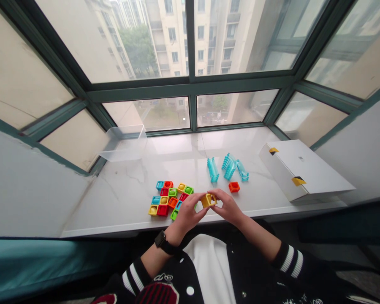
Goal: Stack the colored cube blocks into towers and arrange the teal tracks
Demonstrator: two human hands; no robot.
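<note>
Between my two hands is a yellow hollow toy block [208, 200], held above the front of the white sill. My left hand [189, 211], with a black watch at the wrist, grips its left side between thumb and fingers. From the right, my right hand [228, 207] pinches the same block. Just left of my left hand lie several coloured blocks [163, 201] in red, yellow, green, blue and orange, partly hidden by that hand. An orange-red block [234, 187] sits alone beyond my right hand. Behind it lie clear blue track-like pieces [229, 166], some curved.
A clear plastic bin [123, 145] stands at the back left of the marble-patterned sill [114, 202]. On the right is a white box [307, 169] with yellow-and-black tabs. Green-framed windows [191, 88] close off the back and sides.
</note>
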